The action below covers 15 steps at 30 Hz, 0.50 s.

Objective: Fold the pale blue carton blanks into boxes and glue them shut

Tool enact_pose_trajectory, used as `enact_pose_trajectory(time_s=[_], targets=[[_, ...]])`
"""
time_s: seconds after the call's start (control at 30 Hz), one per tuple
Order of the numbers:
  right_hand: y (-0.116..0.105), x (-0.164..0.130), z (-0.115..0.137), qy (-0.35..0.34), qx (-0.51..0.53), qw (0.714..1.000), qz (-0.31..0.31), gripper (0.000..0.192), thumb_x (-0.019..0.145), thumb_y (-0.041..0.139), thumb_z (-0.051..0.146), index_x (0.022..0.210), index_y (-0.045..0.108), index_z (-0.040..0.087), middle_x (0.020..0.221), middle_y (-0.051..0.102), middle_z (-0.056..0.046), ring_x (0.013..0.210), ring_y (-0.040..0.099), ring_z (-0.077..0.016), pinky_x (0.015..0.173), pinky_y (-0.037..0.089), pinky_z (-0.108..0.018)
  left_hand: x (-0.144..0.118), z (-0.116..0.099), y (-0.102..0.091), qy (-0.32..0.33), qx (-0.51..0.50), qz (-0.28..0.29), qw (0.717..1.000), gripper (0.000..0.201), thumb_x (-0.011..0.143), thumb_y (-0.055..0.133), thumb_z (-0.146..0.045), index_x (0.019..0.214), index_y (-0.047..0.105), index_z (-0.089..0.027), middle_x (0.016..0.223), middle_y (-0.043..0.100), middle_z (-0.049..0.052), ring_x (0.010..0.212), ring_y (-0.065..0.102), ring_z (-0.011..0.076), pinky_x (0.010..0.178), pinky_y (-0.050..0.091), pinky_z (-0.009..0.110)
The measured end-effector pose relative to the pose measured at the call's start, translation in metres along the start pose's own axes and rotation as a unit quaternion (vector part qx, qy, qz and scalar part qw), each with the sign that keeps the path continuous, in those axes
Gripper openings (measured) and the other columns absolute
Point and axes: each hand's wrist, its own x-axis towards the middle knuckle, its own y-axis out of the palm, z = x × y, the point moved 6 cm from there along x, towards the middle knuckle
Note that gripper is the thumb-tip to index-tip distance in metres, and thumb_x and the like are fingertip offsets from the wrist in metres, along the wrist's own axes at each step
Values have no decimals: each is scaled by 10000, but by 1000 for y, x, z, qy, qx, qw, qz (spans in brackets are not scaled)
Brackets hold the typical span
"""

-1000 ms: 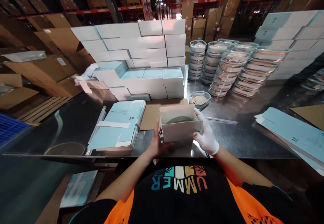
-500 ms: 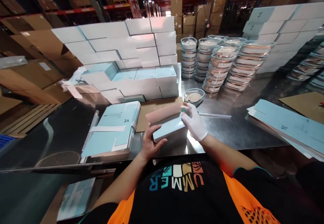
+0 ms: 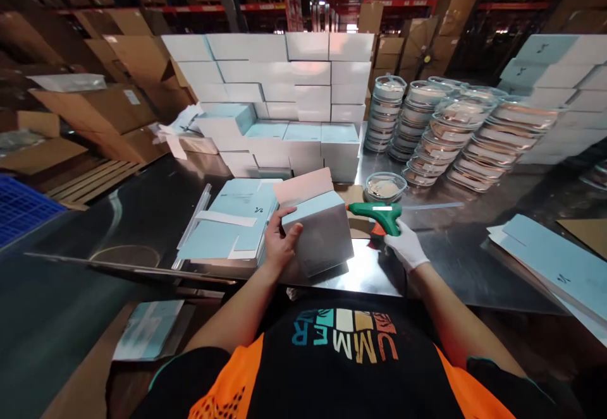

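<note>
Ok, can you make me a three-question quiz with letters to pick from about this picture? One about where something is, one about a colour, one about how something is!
1. Where is the glue gun?
A. right hand
B. on the floor
C. on the stacked boxes

2. What colour is the glue gun's body?
A. yellow
B. green
C. purple

3. How is the box in the left hand?
A. crushed flat
B. one flap standing open
C. taped shut

Answers: 1 A, the gloved hand grips it. 2 B, the body is green. 3 B, the flap sticks up.
</note>
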Motion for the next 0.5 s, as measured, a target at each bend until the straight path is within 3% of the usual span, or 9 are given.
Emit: enact_pose_trajectory(time_s=[0.13, 0.17, 0.3, 0.37, 0.5], targets=[[-32, -17, 24, -31, 41, 988, -143, 433, 654, 791, 447, 1020, 703, 235, 816, 744, -27, 713, 689, -256, 684, 624, -419, 1, -7, 2, -28, -19, -1, 999, 665, 777, 865, -780, 1137, 776, -228, 1082, 759, 77, 1051, 703, 290, 1003, 547, 409], [-32, -21, 34, -57, 52, 989, -128, 385, 696, 770, 466, 1002, 710, 240, 797, 734, -26, 697, 684, -253, 670, 621, -416, 0, -10, 5, -29, -25, 6, 999, 658, 770, 875, -772, 1133, 775, -232, 1078, 760, 73, 1051, 703, 291, 996, 554, 409], [-11, -35, 81, -170, 27, 985, 25, 207, 813, 666, 427, 927, 759, 282, 811, 774, -51, 702, 716, -273, 682, 639, -449, -6, -19, 19, -26, -42, 25, 998, 613, 746, 925, -706, 1119, 769, -246, 1079, 750, 64, 1059, 701, 290, 976, 562, 393], [-2, -43, 103, -214, -6, 976, 32, 110, 791, 686, 394, 800, 721, 290, 772, 763, -49, 696, 716, -272, 689, 633, -448, -10, -21, 27, -15, -34, 37, 999, 570, 748, 947, -647, 1118, 776, -249, 1082, 735, 62, 1060, 697, 282, 989, 553, 385], [21, -59, 138, -299, -68, 950, 57, 159, 803, 667, 348, 673, 613, 275, 657, 682, -38, 614, 656, -225, 628, 575, -383, -17, -24, 39, 8, -10, 66, 998, 510, 731, 981, -545, 1103, 781, -259, 1079, 718, 55, 1064, 695, 277, 1008, 541, 386]])
